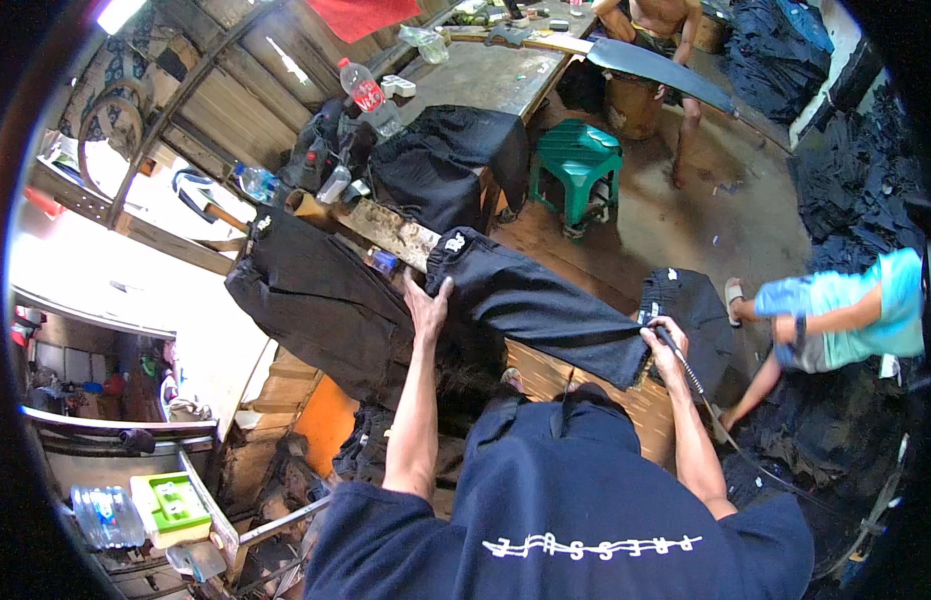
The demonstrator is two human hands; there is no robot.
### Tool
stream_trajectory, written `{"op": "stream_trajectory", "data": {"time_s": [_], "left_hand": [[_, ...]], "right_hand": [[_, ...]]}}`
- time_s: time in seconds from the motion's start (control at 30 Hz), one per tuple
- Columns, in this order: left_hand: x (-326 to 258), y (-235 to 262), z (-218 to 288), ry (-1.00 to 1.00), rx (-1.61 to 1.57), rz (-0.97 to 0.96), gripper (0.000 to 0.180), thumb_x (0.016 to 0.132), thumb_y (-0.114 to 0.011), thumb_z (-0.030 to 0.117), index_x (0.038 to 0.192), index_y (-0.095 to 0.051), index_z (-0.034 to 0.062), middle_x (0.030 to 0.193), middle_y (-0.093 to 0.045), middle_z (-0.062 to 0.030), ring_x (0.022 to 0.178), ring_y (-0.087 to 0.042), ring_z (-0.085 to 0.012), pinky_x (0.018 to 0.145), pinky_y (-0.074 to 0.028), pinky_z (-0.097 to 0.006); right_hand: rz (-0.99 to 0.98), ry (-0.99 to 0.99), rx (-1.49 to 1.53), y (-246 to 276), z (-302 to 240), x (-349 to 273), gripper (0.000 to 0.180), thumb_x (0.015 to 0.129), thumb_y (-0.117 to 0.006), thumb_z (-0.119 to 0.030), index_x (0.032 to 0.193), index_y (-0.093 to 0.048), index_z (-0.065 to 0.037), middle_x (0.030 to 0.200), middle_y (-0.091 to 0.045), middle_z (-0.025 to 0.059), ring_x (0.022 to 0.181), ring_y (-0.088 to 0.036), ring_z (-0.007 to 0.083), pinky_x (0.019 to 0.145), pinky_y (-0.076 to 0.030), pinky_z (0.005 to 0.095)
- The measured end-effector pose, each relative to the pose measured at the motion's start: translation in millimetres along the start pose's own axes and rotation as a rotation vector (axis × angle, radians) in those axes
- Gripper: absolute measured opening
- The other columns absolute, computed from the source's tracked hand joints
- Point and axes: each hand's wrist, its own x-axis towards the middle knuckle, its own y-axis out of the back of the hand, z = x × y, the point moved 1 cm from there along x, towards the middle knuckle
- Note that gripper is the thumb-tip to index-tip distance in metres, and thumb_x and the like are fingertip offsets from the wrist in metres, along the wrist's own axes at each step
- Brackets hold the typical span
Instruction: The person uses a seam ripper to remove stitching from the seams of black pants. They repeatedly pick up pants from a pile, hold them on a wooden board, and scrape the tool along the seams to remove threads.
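A pair of black trousers (545, 308) with an elastic, gathered end lies stretched over a long narrow board in front of me. My left hand (426, 306) grips the cloth near the gathered end, its thumb on the fabric. In my right hand (668, 350) is a slim black corded handpiece (672, 343), held at the other end of the cloth; its tip is hard to make out. The handpiece's cord (730, 432) runs down past my right forearm. More black trousers (320, 300) hang over the board to the left, and another dark garment (690, 315) lies beyond my right hand.
A green plastic stool (577, 165) stands ahead, beside a worktable (495, 75) with a plastic bottle (368, 95). A long dark blade-shaped board (660, 75) juts from it. One person (665, 25) sits beyond; another, in light blue (890, 310), bends at right near dark cloth heaps (855, 190).
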Motion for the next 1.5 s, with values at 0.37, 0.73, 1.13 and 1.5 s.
{"op": "stream_trajectory", "data": {"time_s": [0.37, 0.73, 1.13, 1.5], "left_hand": [[36.4, 18.5, -38.1, 0.491, -0.283, -0.829, 0.034, 0.1, -0.081, 0.037, 0.118, -0.074, 0.0084, 0.09, -0.07, 0.0016, 0.077, -0.059, -0.011, 0.071, -0.046, -0.027], [-68.9, -67.1, 115.6, -0.357, 0.129, -0.549, 0.03, 0.106, -0.073, 0.025, 0.121, -0.063, 0.0002, 0.103, -0.076, -0.0244, 0.088, -0.074, -0.0386, 0.082, -0.058, -0.048], [-105.9, -150.1, 121.7, -0.299, 0.155, -0.146, 0.021, 0.105, -0.072, 0.019, 0.116, -0.064, 0.0028, 0.113, -0.077, -0.0216, 0.101, -0.077, -0.0415, 0.083, -0.061, -0.048], [26.8, -104.1, 108.1, -0.488, 0.493, 0.112, 0.054, 0.094, -0.082, 0.046, 0.13, -0.068, 0.0077, 0.129, -0.068, -0.0181, 0.126, -0.059, -0.0397, 0.107, -0.048, -0.05]], "right_hand": [[0.226, 0.02, -0.055, 4.0, 8.5, -32.5, 0.033, 0.085, -0.09, -0.015, 0.112, -0.072, -0.006, 0.098, -0.074, 0.0032, 0.092, -0.068, 0.0153, 0.089, -0.055, 0.0312], [0.306, -0.114, -0.181, 170.5, 119.8, -44.4, 0.022, 0.084, -0.087, -0.008, 0.102, -0.074, -0.006, 0.101, -0.074, 0.0002, 0.099, -0.067, 0.014, 0.094, -0.053, 0.0325], [0.234, 0.501, -0.291, 135.2, -35.8, 123.1, 0.032, 0.087, -0.092, -0.018, 0.112, -0.076, -0.005, 0.108, -0.08, 0.0138, 0.1, -0.077, 0.0253, 0.09, -0.059, 0.0387], [-0.338, 0.63, -0.04, -115.0, -37.6, -0.3, 0.03, 0.089, -0.09, -0.017, 0.113, -0.077, -0.006, 0.117, -0.081, 0.0169, 0.125, -0.072, 0.0427, 0.116, -0.053, 0.0515]]}}
